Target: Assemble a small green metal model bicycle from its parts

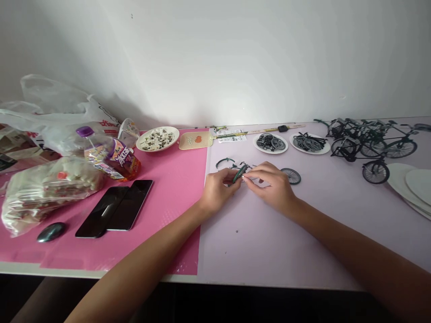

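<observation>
My left hand is closed round a small dark green curved bicycle part, which looks like a mudguard. Close against it, my right hand pinches with thumb and forefinger at the part's lower end; a tiny pale bit shows at the fingertips, too small to name. Another green curved strip lies just behind my left hand. A loose model bicycle wheel rests flat beside my right hand, partly hidden by it.
Several model bicycles stand at the right, near white plates. Behind my hands are plates of wheels and black parts. Leftward: a plate of small pale pieces, a drink bottle, two phones, plastic bags.
</observation>
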Action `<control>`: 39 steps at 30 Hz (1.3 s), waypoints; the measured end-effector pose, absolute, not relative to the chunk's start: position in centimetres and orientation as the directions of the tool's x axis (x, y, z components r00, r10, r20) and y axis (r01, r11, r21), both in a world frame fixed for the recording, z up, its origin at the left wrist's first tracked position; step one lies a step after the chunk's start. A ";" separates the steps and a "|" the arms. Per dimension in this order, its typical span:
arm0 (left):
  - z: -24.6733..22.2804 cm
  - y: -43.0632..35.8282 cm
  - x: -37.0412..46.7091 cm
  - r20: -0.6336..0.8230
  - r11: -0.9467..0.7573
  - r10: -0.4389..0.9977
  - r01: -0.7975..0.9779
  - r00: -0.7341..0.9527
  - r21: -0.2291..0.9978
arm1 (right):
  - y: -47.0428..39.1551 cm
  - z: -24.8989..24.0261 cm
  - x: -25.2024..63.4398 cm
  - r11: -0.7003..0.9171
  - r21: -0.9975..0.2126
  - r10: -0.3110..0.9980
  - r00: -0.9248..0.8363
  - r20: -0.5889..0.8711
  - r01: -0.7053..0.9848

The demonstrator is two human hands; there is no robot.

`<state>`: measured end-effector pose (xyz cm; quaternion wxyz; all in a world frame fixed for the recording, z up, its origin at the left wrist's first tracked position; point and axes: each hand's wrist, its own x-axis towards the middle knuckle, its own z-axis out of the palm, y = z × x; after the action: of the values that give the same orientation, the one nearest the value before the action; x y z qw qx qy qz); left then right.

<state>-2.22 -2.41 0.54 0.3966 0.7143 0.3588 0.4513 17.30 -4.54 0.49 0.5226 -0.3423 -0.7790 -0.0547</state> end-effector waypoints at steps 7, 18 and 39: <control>0.6 -2.5 -2.2 0.363 -0.431 0.865 0.146 0.346 0.890 | -4.6 0.7 17.3 0.760 -0.263 0.468 -0.221 0.855 0.594; 0.5 -2.4 -2.1 0.378 -0.457 0.851 0.161 0.363 0.875 | -4.4 0.8 17.7 0.779 -0.231 0.453 -0.268 0.850 0.582; 0.6 -2.4 -2.0 0.354 -0.432 0.863 0.163 0.360 0.887 | -4.3 1.1 18.5 0.728 -0.006 0.382 -0.398 0.834 0.686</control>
<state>-1.98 -2.41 0.60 0.3975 0.7225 0.3553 0.4402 18.45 -4.34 1.12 0.4410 -0.3261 -0.8182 -0.1724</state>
